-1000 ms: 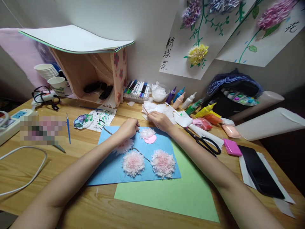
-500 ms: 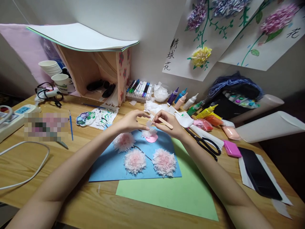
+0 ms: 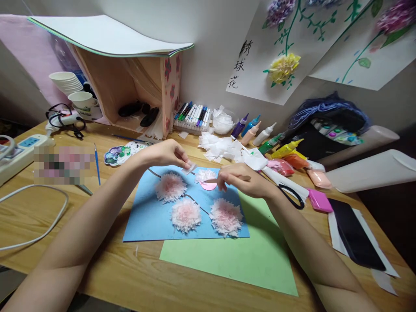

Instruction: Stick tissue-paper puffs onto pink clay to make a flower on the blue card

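Between the fingertips of my left hand (image 3: 173, 155) is a small piece of white tissue paper (image 3: 189, 168), held above the blue sheet (image 3: 143, 225). My right hand (image 3: 238, 178) grips a wooden craft stick (image 3: 245, 178); its far end reaches a pink disc (image 3: 208, 185). White tissue petals (image 3: 205, 175) cover the disc's back part, while its front is bare pink. Fluffy pink-and-white paper flowers sit on the sheet: one at left (image 3: 170, 187), one in the middle (image 3: 186, 215) and one at right (image 3: 226, 217). Dark stem lines run between them.
Green paper (image 3: 234, 268) lies under the blue sheet. Tissue scraps (image 3: 221, 146), paint bottles (image 3: 240, 125) and a marker box (image 3: 192, 116) stand behind. Scissors (image 3: 292, 196), a pink packet (image 3: 320, 200) and a phone (image 3: 355, 236) lie right; a paintbrush (image 3: 97, 164) and power strip (image 3: 26, 151) lie left.
My hands have moved apart. The left went left with the tissue piece, and the right turned palm down, bringing the stick to the pink disc. The camera view has shifted slightly.
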The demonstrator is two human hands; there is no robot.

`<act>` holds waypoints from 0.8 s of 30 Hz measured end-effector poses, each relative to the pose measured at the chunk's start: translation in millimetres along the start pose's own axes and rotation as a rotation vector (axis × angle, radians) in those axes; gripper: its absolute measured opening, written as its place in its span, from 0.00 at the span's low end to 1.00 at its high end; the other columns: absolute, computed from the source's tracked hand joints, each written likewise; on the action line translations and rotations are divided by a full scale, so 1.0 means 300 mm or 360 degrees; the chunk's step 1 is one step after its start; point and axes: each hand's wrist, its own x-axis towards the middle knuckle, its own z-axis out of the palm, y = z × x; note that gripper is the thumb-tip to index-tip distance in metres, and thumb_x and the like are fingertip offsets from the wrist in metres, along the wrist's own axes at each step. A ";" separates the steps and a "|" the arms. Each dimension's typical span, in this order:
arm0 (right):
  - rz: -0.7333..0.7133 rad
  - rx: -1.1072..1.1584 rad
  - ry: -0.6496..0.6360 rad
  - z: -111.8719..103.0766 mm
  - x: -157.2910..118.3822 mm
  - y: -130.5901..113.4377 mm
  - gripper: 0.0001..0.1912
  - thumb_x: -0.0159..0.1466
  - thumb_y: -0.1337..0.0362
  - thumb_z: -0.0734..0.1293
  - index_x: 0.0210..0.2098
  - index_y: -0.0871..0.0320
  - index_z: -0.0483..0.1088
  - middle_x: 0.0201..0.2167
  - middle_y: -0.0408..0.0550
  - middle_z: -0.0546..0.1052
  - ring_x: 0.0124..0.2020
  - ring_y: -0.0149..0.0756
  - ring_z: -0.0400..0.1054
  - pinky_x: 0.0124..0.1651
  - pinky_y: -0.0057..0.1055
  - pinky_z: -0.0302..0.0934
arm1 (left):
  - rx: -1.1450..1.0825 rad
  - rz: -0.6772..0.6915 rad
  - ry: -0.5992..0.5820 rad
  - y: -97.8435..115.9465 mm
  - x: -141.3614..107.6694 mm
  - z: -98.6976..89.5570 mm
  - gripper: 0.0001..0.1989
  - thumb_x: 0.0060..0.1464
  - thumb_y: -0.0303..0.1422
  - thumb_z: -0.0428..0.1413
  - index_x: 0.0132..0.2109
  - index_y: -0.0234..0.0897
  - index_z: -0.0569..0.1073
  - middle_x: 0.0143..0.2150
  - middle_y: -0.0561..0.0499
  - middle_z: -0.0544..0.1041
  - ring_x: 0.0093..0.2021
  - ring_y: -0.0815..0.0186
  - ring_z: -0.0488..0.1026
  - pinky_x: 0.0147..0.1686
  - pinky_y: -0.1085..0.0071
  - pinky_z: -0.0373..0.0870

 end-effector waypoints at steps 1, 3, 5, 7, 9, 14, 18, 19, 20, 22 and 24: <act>0.0005 -0.0044 -0.0093 0.006 0.002 0.001 0.24 0.70 0.56 0.52 0.26 0.60 0.70 0.25 0.45 0.73 0.27 0.28 0.65 0.35 0.28 0.58 | 0.0043 -0.0004 -0.0005 -0.003 -0.004 -0.011 0.13 0.38 0.39 0.63 0.32 0.37 0.80 0.32 0.51 0.80 0.35 0.64 0.74 0.37 0.73 0.66; 0.0015 -0.0142 -0.0171 0.023 0.013 0.007 0.23 0.70 0.57 0.52 0.26 0.59 0.70 0.25 0.45 0.73 0.28 0.29 0.65 0.36 0.29 0.58 | 0.0111 -0.0016 -0.0034 -0.008 -0.007 -0.024 0.14 0.39 0.40 0.63 0.33 0.38 0.80 0.34 0.51 0.81 0.37 0.64 0.74 0.38 0.73 0.65; -0.0007 -0.0220 -0.0175 0.041 0.027 0.017 0.22 0.70 0.58 0.53 0.27 0.59 0.70 0.25 0.46 0.73 0.29 0.30 0.65 0.37 0.29 0.58 | 0.0150 -0.0033 -0.0088 -0.008 -0.005 -0.024 0.14 0.40 0.41 0.63 0.34 0.38 0.80 0.35 0.51 0.81 0.37 0.64 0.74 0.38 0.74 0.65; -0.0060 -0.0261 -0.0150 0.053 0.038 0.027 0.21 0.70 0.59 0.53 0.28 0.59 0.70 0.25 0.46 0.73 0.30 0.31 0.65 0.38 0.30 0.58 | 0.0155 -0.0047 -0.0151 -0.002 -0.002 -0.015 0.14 0.40 0.41 0.62 0.35 0.38 0.80 0.35 0.51 0.81 0.36 0.65 0.74 0.37 0.75 0.65; -0.0104 -0.0289 -0.0116 0.057 0.041 0.036 0.20 0.70 0.60 0.53 0.29 0.60 0.70 0.25 0.46 0.73 0.30 0.31 0.64 0.37 0.30 0.58 | 0.0133 -0.0047 -0.0222 0.006 0.004 0.002 0.13 0.41 0.40 0.62 0.35 0.37 0.80 0.35 0.52 0.81 0.36 0.66 0.74 0.37 0.76 0.64; -0.0113 -0.0344 -0.0024 0.050 0.033 0.048 0.19 0.69 0.61 0.54 0.28 0.60 0.70 0.25 0.47 0.73 0.29 0.32 0.64 0.36 0.30 0.58 | 0.0094 -0.0075 -0.0362 0.011 0.024 0.068 0.11 0.40 0.37 0.62 0.32 0.35 0.80 0.32 0.52 0.80 0.32 0.68 0.72 0.33 0.77 0.63; -0.0104 -0.0329 0.0052 0.048 0.029 0.060 0.20 0.69 0.61 0.54 0.27 0.59 0.71 0.25 0.47 0.74 0.28 0.31 0.65 0.36 0.31 0.58 | 0.0093 -0.0035 -0.0357 -0.004 0.045 0.129 0.09 0.39 0.34 0.62 0.30 0.35 0.80 0.28 0.52 0.79 0.28 0.69 0.70 0.29 0.76 0.61; -0.0100 -0.0323 0.0067 0.049 0.029 0.063 0.20 0.69 0.61 0.54 0.27 0.59 0.71 0.25 0.46 0.74 0.28 0.31 0.65 0.36 0.31 0.58 | 0.0110 -0.0023 -0.0331 -0.008 0.050 0.142 0.08 0.39 0.33 0.62 0.30 0.35 0.80 0.27 0.52 0.79 0.27 0.70 0.69 0.28 0.76 0.60; -0.0099 -0.0317 0.0078 0.049 0.029 0.064 0.20 0.69 0.61 0.54 0.27 0.58 0.71 0.25 0.46 0.74 0.28 0.31 0.65 0.36 0.31 0.58 | 0.0130 -0.0014 -0.0300 -0.010 0.055 0.154 0.08 0.39 0.33 0.62 0.30 0.35 0.80 0.26 0.52 0.79 0.26 0.70 0.69 0.27 0.76 0.59; -0.0096 -0.0314 0.0089 0.050 0.029 0.065 0.20 0.69 0.61 0.54 0.26 0.58 0.71 0.25 0.46 0.74 0.28 0.31 0.65 0.36 0.31 0.58 | 0.0166 0.0005 -0.0231 -0.014 0.063 0.174 0.08 0.39 0.32 0.61 0.30 0.34 0.80 0.26 0.52 0.79 0.26 0.69 0.69 0.26 0.76 0.59; -0.0077 -0.0314 0.0089 0.050 0.030 0.062 0.20 0.69 0.61 0.54 0.26 0.57 0.71 0.25 0.46 0.75 0.28 0.31 0.66 0.37 0.32 0.59 | 0.0210 0.0019 -0.0133 -0.016 0.070 0.189 0.09 0.40 0.32 0.60 0.31 0.34 0.80 0.27 0.51 0.79 0.26 0.69 0.69 0.26 0.76 0.58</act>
